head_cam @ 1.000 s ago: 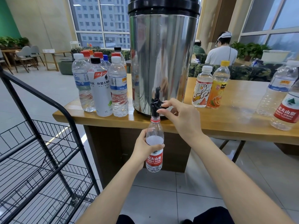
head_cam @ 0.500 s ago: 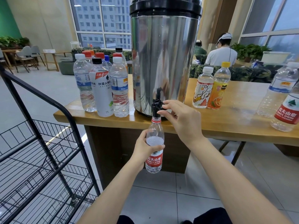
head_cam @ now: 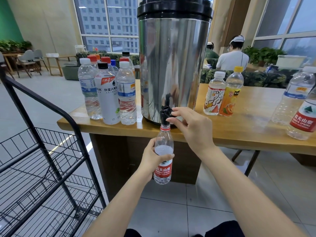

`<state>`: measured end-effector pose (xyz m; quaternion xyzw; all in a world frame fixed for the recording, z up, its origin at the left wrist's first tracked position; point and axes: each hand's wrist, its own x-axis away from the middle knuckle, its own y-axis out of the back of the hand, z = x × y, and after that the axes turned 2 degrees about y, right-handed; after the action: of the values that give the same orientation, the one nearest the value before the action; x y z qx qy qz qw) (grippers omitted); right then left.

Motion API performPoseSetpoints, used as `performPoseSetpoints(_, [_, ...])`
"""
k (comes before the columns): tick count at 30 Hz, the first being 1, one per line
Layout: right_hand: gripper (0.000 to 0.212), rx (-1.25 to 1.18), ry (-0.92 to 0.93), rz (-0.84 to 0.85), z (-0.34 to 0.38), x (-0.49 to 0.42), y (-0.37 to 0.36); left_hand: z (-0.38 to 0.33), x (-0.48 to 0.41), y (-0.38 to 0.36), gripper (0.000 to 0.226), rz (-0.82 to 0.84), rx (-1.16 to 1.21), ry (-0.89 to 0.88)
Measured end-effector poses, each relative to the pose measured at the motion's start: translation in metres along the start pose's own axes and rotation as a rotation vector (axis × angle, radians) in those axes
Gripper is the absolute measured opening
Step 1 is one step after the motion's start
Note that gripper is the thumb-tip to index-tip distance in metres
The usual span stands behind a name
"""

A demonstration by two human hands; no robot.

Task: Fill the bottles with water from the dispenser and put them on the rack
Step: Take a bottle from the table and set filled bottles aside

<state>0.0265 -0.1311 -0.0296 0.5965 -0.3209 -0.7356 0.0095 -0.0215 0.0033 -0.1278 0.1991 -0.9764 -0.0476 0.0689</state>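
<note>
A tall steel dispenser (head_cam: 172, 65) with a black lid stands at the wooden table's (head_cam: 239, 132) front edge. Its black tap (head_cam: 165, 113) juts over the edge. My right hand (head_cam: 189, 125) pinches the tap between thumb and fingers. Directly under the spout my left hand (head_cam: 152, 159) grips a clear bottle with a red label (head_cam: 163, 166), its open mouth touching the spout. Water reaches up to the bottle's shoulder. A black wire rack (head_cam: 42, 168) stands at the left.
Several capped bottles (head_cam: 109, 93) cluster left of the dispenser. Two drink bottles (head_cam: 222, 94) stand to its right, and two more bottles (head_cam: 297, 103) at the far right edge. People sit behind the table. Tiled floor lies below.
The water level in the held bottle has risen slightly. Both hands keep their places at the tap and bottle.
</note>
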Motion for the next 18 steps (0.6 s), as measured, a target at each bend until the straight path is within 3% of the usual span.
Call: performPoseSetpoints(18, [0.031, -0.015, -0.022, 0.014, 0.0007, -0.0003, 0.0010, 0.0002, -0.0012, -0.0007, 0.071, -0.010, 0.005, 0.002])
